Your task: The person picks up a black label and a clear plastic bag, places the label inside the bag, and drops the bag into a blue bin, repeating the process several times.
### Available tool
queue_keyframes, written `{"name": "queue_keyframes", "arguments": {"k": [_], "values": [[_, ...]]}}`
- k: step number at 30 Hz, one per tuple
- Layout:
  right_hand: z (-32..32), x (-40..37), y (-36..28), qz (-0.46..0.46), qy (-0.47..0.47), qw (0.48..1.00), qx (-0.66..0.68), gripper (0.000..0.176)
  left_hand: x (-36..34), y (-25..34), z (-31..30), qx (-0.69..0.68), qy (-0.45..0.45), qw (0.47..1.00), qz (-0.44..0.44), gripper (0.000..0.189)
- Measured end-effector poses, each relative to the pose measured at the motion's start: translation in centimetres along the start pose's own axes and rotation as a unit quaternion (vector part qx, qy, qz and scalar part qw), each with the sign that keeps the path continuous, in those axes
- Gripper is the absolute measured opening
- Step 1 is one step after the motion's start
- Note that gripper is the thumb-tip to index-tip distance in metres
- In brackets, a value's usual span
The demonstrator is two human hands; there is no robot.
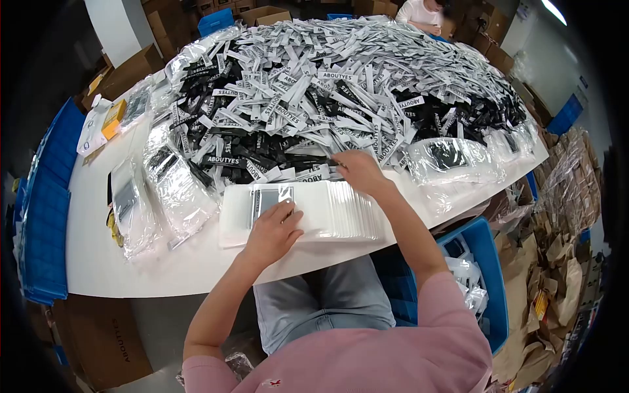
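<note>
Near the table's front edge lies a fanned stack of clear plastic bags (314, 213), the top one showing a grey and black printed panel. On this top bag rests my left hand (274, 230), fingers slightly bent and thumb apart, beside a white strip packet (285, 194). Beyond the stack, my right hand (360, 171) reaches to the near edge of a large heap of black and white strip packets (314, 92) lettered ABOUTYES. Its fingertips are pinched together at the end of a black strip packet (313, 160), partly hidden by the fingers.
More bundles of clear bags lie at left (134, 209) and right (452, 160). Blue bins stand beyond the left edge (46, 209) and below at right (495, 288). Cardboard boxes (105, 340) surround the table (151, 275). Another person (419, 14) sits across it.
</note>
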State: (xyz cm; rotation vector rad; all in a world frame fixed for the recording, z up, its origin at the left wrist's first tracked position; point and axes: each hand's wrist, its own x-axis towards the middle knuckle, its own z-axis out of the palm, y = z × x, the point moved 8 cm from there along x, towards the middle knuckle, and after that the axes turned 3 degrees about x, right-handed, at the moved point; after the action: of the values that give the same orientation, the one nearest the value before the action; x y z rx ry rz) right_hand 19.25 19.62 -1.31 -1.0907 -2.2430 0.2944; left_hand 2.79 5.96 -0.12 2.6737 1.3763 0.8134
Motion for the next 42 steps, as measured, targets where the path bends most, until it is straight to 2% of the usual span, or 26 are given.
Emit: {"name": "queue_keyframes", "arguments": {"k": [1,2,4,5,7,8,11,13,14,16,18,20,21,23,25,27,28,29,30,31,34,36,37,39,41,42], "values": [[1.7,0.8,0.5,0.029,-0.073,0.997,-0.012,0.02,-0.7,-0.4,-0.2,-0.01,0.018,1.0,0.005,0.039],[1.8,1.4,0.4,0.022,-0.068,0.997,-0.009,0.02,-1.5,-0.9,-0.4,-0.019,0.036,0.999,0.01,0.039],[3.0,1.6,0.9,0.033,-0.168,0.983,-0.068,0.014,-3.2,-2.0,-0.2,-0.005,0.058,0.998,0.005,0.041],[2.6,1.2,1.8,0.095,-0.173,0.978,-0.065,0.011,-3.8,-2.1,-0.3,0.007,0.076,0.997,0.014,0.042],[0.0,1.1,1.4,0.099,-0.094,0.989,-0.053,0.014,-3.8,-2.4,-0.6,0.018,0.1,0.995,0.02,0.043],[-0.9,1.0,2.3,0.216,-0.099,0.97,-0.045,0.017,-3.5,-2.2,-0.4,0.015,0.096,0.995,0.014,0.045],[-0.5,1.8,3.8,0.176,0.05,0.981,0.066,0.015,-3.0,-2.1,0.1,0.005,0.096,0.995,0.002,0.046],[0.8,3.5,1.5,0.175,0.08,0.956,0.222,0.019,-2.9,-2.1,0.1,0.003,0.097,0.995,-0.003,0.047],[2.1,4.3,-0.1,0.181,0.068,0.947,0.257,0.029,-2.8,-2.0,0.1,0.001,0.095,0.995,-0.003,0.047],[4.4,6.6,-5.1,0.115,0.009,0.941,0.318,0.035,-2.9,-2.1,0.0,0.004,0.093,0.996,-0.008,0.047],[7.5,9.3,-8.9,0.049,-0.105,0.956,0.269,0.031,-2.9,-2.1,0.3,0.009,0.082,0.997,-0.003,0.046],[10.3,11.7,-11.4,-0.012,-0.129,0.991,0.02,0.031,-2.9,-2.3,0.3,0.005,0.082,0.997,-0.007,0.046],[11.1,12.1,-12.2,-0.056,-0.108,0.992,-0.027,0.024,-2.9,-2.3,0.4,-0.003,0.083,0.997,-0.007,0.046],[14.0,12.3,-10.5,-0.054,-0.121,0.989,-0.069,0.021,-3.0,-2.2,0.4,-0.003,0.088,0.996,-0.006,0.046],[13.9,13.0,-10.3,-0.052,-0.159,0.98,-0.109,0.015,-3.0,-2.3,0.1,0.0,0.096,0.995,-0.004,0.046],[12.1,13.6,-9.3,-0.005,-0.142,0.989,-0.036,0.016,-3.0,-2.2,0.1,-0.003,0.097,0.995,0.003,0.044],[11.0,14.2,-8.5,-0.01,-0.079,0.996,0.049,0.02,-3.0,-2.2,0.0,-0.006,0.101,0.995,0.002,0.044],[11.3,14.0,-6.7,0.039,-0.125,0.973,0.19,0.022,-3.0,-2.3,-0.1,-0.007,0.103,0.995,0.002,0.044],[10.3,13.4,-6.8,0.09,-0.167,0.926,0.327,0.025,-3.0,-2.2,-0.1,-0.01,0.104,0.995,0.001,0.043],[8.9,11.8,-7.6,0.205,-0.207,0.858,0.424,0.026,-3.0,-2.2,0.0,-0.015,0.105,0.994,0.002,0.043],[6.7,9.5,-8.9,0.182,-0.165,0.832,0.498,0.024,-3.1,-2.6,0.1,-0.012,0.103,0.995,0.001,0.042],[6.2,7.0,-9.9,0.196,-0.141,0.792,0.561,0.023,-3.3,-2.8,-0.2,-0.041,0.134,0.99,0.005,0.038],[5.5,5.7,-11.1,0.185,-0.153,0.789,0.565,0.018,-3.4,-2.9,-0.2,-0.044,0.132,0.99,0.002,0.038],[3.7,2.0,-12.8,0.188,-0.067,0.796,0.571,0.008,-3.5,-3.3,-0.6,-0.097,0.154,0.983,-0.002,0.032],[3.1,-3.3,-14.2,0.104,0.009,0.833,0.544,0.002,-3.7,-4.1,-0.3,-0.128,0.156,0.979,-0.034,0.03],[3.1,-5.6,-15.3,0.011,0.01,0.873,0.488,0.005,-3.7,-4.6,-0.1,-0.157,0.157,0.973,-0.063,0.027]]}}
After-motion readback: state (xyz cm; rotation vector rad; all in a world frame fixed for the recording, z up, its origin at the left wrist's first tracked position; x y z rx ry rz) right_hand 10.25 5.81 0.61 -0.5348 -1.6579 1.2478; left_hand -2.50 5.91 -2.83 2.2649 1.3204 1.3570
